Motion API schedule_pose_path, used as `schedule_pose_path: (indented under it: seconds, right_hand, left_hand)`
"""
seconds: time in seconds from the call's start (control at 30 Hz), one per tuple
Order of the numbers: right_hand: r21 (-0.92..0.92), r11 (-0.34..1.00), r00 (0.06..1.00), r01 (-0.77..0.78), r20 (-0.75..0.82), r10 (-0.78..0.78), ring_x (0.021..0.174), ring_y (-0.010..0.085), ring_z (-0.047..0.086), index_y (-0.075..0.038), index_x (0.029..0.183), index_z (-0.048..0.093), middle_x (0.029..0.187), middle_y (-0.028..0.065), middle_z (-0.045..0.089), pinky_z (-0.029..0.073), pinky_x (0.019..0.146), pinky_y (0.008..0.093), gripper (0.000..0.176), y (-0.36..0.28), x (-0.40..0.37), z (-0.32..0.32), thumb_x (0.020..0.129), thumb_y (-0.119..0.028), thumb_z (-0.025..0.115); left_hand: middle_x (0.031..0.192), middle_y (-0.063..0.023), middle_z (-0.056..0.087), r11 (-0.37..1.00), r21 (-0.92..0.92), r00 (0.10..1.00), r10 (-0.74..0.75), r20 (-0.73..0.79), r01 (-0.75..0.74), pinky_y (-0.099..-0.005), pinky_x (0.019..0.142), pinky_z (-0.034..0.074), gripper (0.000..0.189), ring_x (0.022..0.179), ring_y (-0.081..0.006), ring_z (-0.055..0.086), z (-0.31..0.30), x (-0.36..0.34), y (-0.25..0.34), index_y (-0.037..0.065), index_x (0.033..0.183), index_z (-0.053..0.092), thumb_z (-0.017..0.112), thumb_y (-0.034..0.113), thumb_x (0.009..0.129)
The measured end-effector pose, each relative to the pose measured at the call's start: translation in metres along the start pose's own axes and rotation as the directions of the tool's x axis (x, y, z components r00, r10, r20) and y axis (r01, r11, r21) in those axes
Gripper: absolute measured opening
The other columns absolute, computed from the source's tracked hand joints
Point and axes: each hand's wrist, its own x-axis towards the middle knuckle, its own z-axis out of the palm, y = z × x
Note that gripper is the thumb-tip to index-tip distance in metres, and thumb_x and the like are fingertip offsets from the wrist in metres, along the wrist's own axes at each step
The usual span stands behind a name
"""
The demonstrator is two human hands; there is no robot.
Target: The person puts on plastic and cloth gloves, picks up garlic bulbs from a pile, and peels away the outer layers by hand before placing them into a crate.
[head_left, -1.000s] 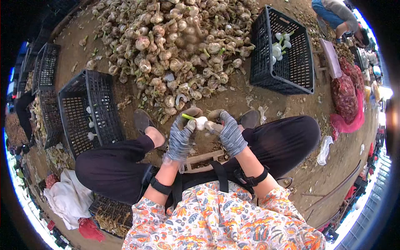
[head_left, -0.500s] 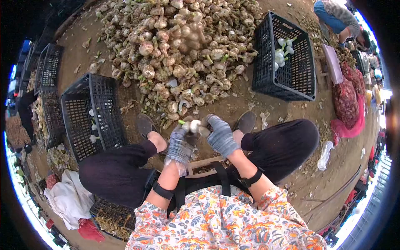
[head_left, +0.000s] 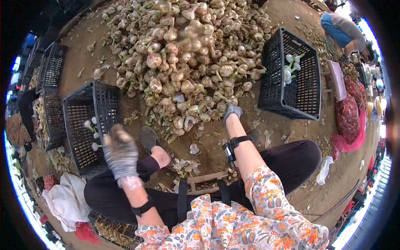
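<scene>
At the near edge of a garlic heap (head_left: 187,62) on the ground, the gloved right hand (head_left: 234,113) reaches among dirty, long-stemmed bulbs (head_left: 154,61). Its fingers are mostly hidden, so I cannot tell whether they grasp one. To the left, the gloved left hand (head_left: 121,154) appears in front of the left crate (head_left: 107,100), its fingers blurred and slightly bent; I cannot tell whether they are empty or touch the rim. A few clean white bulbs (head_left: 96,146) lie inside; more rest in the right crate (head_left: 271,89), beside the heap. Each bulb is probably light and firm, with dry, papery skin that could flake or slip; the stem or the round body's widest part seems the surest hold.
</scene>
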Motion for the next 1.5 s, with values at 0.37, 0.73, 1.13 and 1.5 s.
schedule_pose_path:
  seconds: [0.37, 0.73, 1.13, 1.5]
  right_hand:
    - [-0.55, 0.523, 0.744, 0.651, 0.326, -0.584, 0.059, 0.0181, 0.054, 0.001, 0.084, 0.065, 0.069, 0.0095, 0.063, 0.043, 0.057, 0.0308, 0.011, -0.076, -0.178, -0.048, 0.08, -0.009, 0.061]
    - [0.15, 0.782, 0.394, 0.605, 0.798, -0.457, 0.081, 0.0139, 0.061, 0.0, 0.114, 0.052, 0.099, 0.0081, 0.061, 0.052, 0.067, 0.0263, 0.035, -0.071, -0.278, -0.112, 0.084, -0.016, 0.061]
    - [0.019, 0.748, 0.464, 0.663, 0.774, -0.431, 0.076, 0.0087, 0.056, 0.0, 0.097, 0.062, 0.083, 0.0041, 0.063, 0.047, 0.069, 0.0246, 0.02, -0.069, -0.303, -0.116, 0.083, -0.014, 0.064]
    - [0.052, 0.677, 0.388, 0.734, 0.786, -0.482, 0.079, 0.0098, 0.057, 0.002, 0.101, 0.061, 0.089, 0.0068, 0.066, 0.047, 0.073, 0.0266, 0.022, -0.071, -0.301, -0.129, 0.082, -0.01, 0.062]
  left_hand:
    - [0.133, -0.0082, 0.043, 0.078, 0.996, 0.959, -0.279, 0.054, -0.034, -0.0305, 0.086, 0.047, 0.081, 0.105, -0.018, 0.051, -0.075, 0.008, -0.185, 0.011, 0.138, 0.033, 0.073, -0.001, 0.068]
    - [0.124, -0.0103, 0.048, 0.47, 0.842, 0.859, -0.283, 0.427, -0.264, -0.0317, 0.096, 0.039, 0.073, 0.113, -0.0193, 0.047, -0.032, -0.044, -0.195, 0.001, 0.131, 0.039, 0.077, 0.013, 0.07]
    - [0.123, -0.0105, 0.052, 0.072, 0.875, 0.842, -0.247, 0.48, -0.478, -0.0335, 0.097, 0.039, 0.073, 0.112, -0.018, 0.049, -0.008, -0.081, -0.178, 0.001, 0.128, 0.045, 0.08, 0.016, 0.066]
    - [0.108, -0.0077, 0.057, 0.578, 0.797, 0.834, -0.517, 0.192, 0.175, -0.0262, 0.084, 0.046, 0.063, 0.098, -0.0145, 0.055, 0.011, -0.079, -0.164, 0.0, 0.123, 0.048, 0.068, 0.04, 0.078]
